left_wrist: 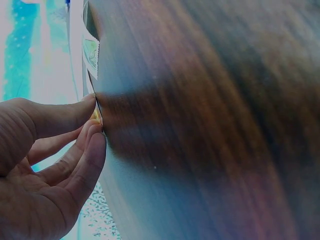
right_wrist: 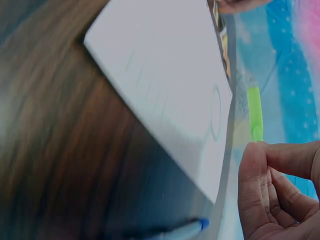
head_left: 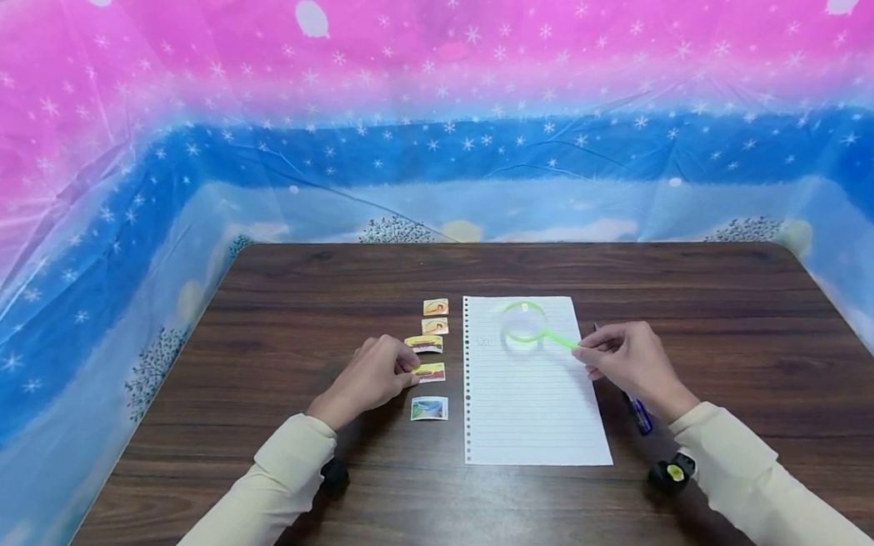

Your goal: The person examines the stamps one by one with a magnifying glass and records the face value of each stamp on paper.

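Observation:
My left hand (head_left: 374, 378) pinches the left end of a yellow-and-red stamp (head_left: 432, 373) between thumb and fingers; in the left wrist view that stamp shows almost edge-on. Just above it lies a similar yellow-and-red stamp (head_left: 425, 344), with two orange stamps (head_left: 436, 308) farther up the column. A landscape stamp (head_left: 429, 408) lies nearest me. My right hand (head_left: 630, 364) grips the end of the green handle of a magnifying glass (head_left: 559, 340) between thumb and fingertips. Its round lens is above the upper part of a lined sheet of paper (head_left: 534, 412).
A blue pen (head_left: 639, 415) lies right of the paper, partly hidden under my right hand. The dark wood table (head_left: 269, 313) carries everything. A patterned pink-and-blue cloth (head_left: 445, 148) hangs behind its far edge and along both sides.

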Motion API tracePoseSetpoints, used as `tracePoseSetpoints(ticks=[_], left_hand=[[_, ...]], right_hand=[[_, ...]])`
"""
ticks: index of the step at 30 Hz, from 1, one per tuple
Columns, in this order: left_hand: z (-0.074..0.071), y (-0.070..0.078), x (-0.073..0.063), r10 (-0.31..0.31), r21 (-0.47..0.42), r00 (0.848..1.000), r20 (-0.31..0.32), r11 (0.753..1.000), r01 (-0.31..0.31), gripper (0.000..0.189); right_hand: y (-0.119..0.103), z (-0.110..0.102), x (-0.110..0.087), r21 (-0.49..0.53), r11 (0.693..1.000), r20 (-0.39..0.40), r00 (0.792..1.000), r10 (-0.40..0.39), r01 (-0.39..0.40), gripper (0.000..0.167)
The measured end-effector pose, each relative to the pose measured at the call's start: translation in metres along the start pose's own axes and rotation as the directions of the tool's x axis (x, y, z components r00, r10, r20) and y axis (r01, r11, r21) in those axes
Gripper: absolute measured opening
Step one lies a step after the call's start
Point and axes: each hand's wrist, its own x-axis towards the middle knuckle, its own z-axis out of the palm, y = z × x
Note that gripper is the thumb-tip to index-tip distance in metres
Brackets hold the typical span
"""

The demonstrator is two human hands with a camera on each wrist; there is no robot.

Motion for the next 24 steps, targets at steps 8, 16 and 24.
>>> tracePoseSetpoints(ticks=[8, 16, 24], left_hand=[[0.001, -0.001, 0.001, -0.005, -0.003, 1.000, -0.001, 1.000, 0.005, 0.006], [0.001, -0.001, 0.001, 0.008, -0.004, 1.000, -0.002, 1.000, -0.008, 0.006], [0.002, -0.002, 0.001, 0.016, -0.001, 1.000, -0.009, 1.000, -0.016, 0.006]], right_hand=[[0.016, -0.024, 0.002, 0.008, 0.999, -0.037, 0.999, 0.033, -0.032, 0.025], [0.031, -0.044, 0.004, 0.011, 0.998, -0.094, 0.994, 0.055, -0.054, 0.030], [0.044, -0.056, 0.005, -0.001, 0.997, -0.149, 0.986, 0.073, -0.074, 0.028]])
